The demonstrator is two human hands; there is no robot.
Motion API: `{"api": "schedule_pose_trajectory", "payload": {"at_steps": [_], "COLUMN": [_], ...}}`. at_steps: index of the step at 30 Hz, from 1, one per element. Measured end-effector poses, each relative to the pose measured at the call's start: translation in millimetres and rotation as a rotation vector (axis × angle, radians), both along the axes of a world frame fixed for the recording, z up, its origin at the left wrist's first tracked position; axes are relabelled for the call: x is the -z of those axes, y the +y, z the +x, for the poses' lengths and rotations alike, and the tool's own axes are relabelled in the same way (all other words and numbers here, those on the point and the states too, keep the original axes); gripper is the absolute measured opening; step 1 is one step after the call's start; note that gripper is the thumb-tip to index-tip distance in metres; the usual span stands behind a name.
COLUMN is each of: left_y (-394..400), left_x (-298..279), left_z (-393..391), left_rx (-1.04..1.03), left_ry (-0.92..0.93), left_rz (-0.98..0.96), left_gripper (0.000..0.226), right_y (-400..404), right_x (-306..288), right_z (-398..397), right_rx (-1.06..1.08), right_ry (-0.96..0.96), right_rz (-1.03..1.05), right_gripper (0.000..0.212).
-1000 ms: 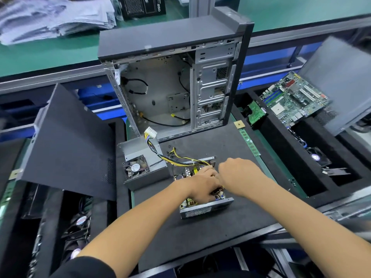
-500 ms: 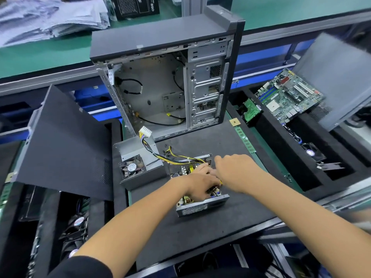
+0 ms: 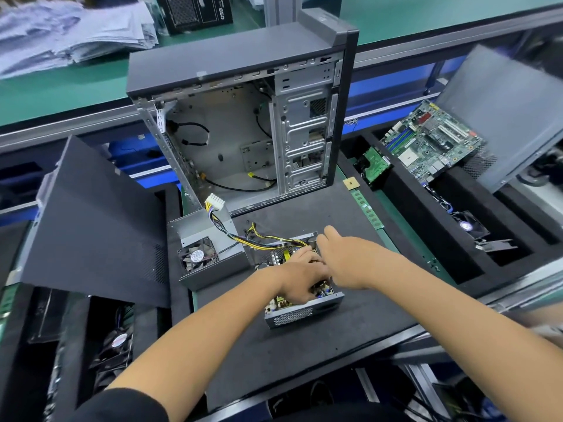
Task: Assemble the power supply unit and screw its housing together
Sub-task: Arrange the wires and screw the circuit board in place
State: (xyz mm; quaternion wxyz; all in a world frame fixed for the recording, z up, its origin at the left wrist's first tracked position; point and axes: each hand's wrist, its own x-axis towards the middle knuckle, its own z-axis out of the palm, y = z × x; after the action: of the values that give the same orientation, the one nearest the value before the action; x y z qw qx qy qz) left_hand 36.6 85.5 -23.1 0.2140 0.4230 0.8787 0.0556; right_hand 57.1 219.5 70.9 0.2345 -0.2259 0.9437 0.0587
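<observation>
Head view: black foam mat (image 3: 304,354) at centre. Open PC case (image 3: 243,123) stands upright at its far edge, open side toward the camera. Dark side panel (image 3: 91,226) leans at left. Motherboard (image 3: 432,141) sits tilted in the right foam tray, a grey panel (image 3: 505,111) behind it. RAM stick (image 3: 367,208) lies along the mat's right edge.

PSU base tray (image 3: 300,312) with its circuit board sits mid-mat, long axis near-to-far, vented end wall facing the camera. PSU cover with fan (image 3: 207,254) is just left of it, joined by the yellow/black wire bundle (image 3: 243,236), white connector (image 3: 214,202) at the far end.

Left hand (image 3: 300,278) is down in the tray, fingers curled on the board parts; what it pinches is hidden. Right hand (image 3: 344,257) hovers over the tray's far right, fingers loose, holding nothing visible, and blocks that corner.
</observation>
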Motion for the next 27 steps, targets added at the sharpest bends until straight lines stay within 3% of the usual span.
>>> {"api": "schedule_pose_trajectory", "payload": {"at_steps": [3,6,9,12,18,21,24,27], "left_y": [-1.8,-2.6,-1.4,-0.4,-0.3,-2.0,-1.3,-0.5], "left_x": [1.0,-0.1,-2.9,-4.4,-1.8,-1.1,-0.7,-0.2], "left_z": [0.6,1.5,2.3,0.9,0.1,-0.3,-0.7,-1.5], "left_rx": [-0.011,-0.034,-0.024,-0.014,-0.006,0.001,0.002,0.009], "left_ry": [-0.011,-0.034,-0.029,-0.03,-0.036,-0.023,-0.038,-0.047], "left_rz": [0.02,-0.026,-0.012,-0.01,-0.044,-0.007,-0.005,-0.031], "left_gripper": [0.037,0.028,0.038,0.052,0.047,0.041,0.046,0.051], "right_y": [-5.9,-13.4,-14.0,-5.6,0.8,-4.7,-4.1,-0.3], "right_x": [2.3,4.6,7.2,10.3,5.1,4.5,11.7,9.1], "right_z": [1.2,-0.1,-3.8,-6.4,-0.2,5.5,9.9,7.9], "right_rx": [-0.039,-0.032,-0.03,-0.016,0.027,0.025,0.03,0.077], "right_ry": [-0.035,0.054,0.124,0.186,0.028,0.102,0.165,0.131], "right_rz": [-0.037,-0.089,-0.039,0.05,-0.02,-0.018,0.076,0.049], "right_gripper": [0.024,0.013,0.007,0.017,0.015,0.01,0.018,0.011]}}
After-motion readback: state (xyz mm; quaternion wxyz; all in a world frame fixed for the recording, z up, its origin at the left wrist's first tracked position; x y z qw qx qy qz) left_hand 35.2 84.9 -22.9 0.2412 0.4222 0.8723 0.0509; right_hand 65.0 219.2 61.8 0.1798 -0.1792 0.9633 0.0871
